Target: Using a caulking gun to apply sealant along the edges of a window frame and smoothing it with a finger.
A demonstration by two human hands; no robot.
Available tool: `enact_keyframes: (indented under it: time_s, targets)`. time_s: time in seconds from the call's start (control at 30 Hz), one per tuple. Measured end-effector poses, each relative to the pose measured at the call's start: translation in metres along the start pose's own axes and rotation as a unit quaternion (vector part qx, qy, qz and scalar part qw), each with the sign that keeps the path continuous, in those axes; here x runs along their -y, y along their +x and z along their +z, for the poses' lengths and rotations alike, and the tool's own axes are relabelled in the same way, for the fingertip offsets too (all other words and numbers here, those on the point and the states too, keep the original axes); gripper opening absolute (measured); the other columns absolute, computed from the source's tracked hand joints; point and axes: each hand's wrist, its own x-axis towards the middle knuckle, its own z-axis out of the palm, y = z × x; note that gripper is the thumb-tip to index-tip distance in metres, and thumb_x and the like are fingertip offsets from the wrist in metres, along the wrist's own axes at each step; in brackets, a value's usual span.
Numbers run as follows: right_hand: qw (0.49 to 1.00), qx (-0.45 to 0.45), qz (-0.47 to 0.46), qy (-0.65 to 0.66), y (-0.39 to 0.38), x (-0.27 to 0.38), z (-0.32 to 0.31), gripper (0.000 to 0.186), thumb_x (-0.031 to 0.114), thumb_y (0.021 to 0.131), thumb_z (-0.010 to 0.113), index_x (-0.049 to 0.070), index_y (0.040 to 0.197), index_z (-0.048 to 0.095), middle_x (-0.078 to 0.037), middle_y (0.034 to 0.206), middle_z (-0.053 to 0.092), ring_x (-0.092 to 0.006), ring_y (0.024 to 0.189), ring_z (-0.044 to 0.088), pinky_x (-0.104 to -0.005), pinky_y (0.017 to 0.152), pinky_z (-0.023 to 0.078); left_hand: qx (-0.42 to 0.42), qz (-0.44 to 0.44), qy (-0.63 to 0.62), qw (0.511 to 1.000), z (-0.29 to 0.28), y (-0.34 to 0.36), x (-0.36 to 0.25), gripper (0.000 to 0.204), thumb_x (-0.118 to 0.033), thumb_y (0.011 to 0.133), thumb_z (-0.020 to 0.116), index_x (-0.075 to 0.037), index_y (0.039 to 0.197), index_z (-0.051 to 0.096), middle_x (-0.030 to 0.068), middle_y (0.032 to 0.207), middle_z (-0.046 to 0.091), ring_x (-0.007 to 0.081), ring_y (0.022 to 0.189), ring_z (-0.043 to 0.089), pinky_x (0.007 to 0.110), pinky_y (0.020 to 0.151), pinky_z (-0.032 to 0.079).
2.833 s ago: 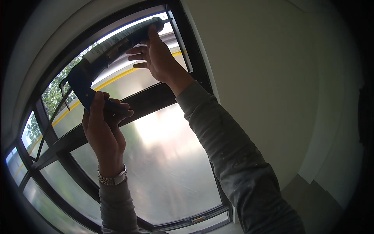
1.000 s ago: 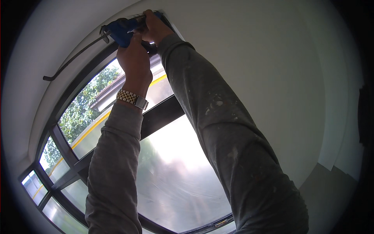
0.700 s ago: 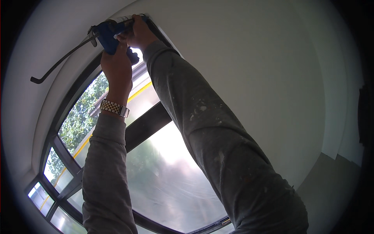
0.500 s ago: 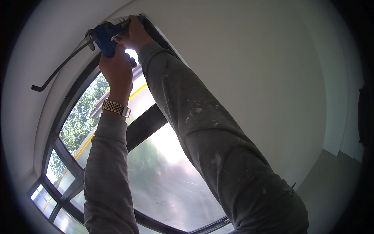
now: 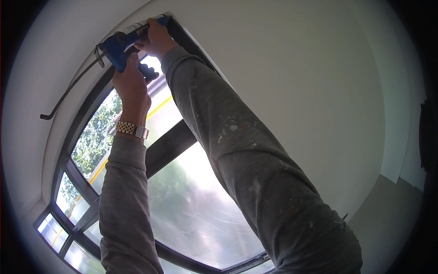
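Note:
A blue caulking gun (image 5: 117, 49) is raised to the top corner of a dark window frame (image 5: 187, 42). Its bent metal rod sticks out toward the lower left, and a pale cartridge shows along its barrel. My left hand (image 5: 131, 82), a two-tone metal watch on its wrist, is wrapped round the gun's handle below the body. Farther forward, my right hand (image 5: 158, 40) grips the front of the barrel near the frame's corner. The gun's tip is hidden behind the right hand and the frame.
Dark bars split the window into several glass panes (image 5: 200, 205), some hazy, with a tree (image 5: 96, 137) outside. A plain pale wall (image 5: 296, 82) lies to the right, and a white curved surface (image 5: 34, 137) to the left. Both my sleeves are grey, the right one paint-spotted.
The caulking gun's back end and rod have swung slightly down and left. My left hand has moved a little down and left with it; the right hand has shifted slightly left.

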Motion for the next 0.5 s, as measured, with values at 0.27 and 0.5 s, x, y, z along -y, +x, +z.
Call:
enact_keyframes:
  time_s: [0.27, 0.5]
  targets:
    - [0.998, 0.068, 0.013, 0.009, 0.007, -0.003, -0.011, 0.042, 0.034, 0.097, 0.047, 0.010, 0.127, 0.030, -0.015, 0.112, 0.060, -0.0325, 0.088, 0.066, -0.0560, 0.093, 0.048, -0.010, 0.003, 0.030, 0.999, -0.009, 0.003, -0.001, 0.022, -0.022, 0.092, 0.064, -0.001, 0.093, 0.057, 0.0080, 0.073, 0.059, 0.0183, 0.061, 0.065, 0.035, 0.056, 0.060]
    - [0.998, 0.047, -0.019, -0.043, 0.032, -0.018, -0.024, 0.038, 0.032, 0.098, 0.046, 0.012, 0.126, 0.028, -0.016, 0.114, 0.059, -0.0339, 0.092, 0.067, -0.0563, 0.092, 0.049, 0.000, 0.018, 0.049, 0.999, -0.013, 0.003, 0.001, 0.022, -0.023, 0.092, 0.064, -0.001, 0.095, 0.058, 0.0068, 0.073, 0.060, 0.0181, 0.061, 0.066, 0.034, 0.055, 0.059]
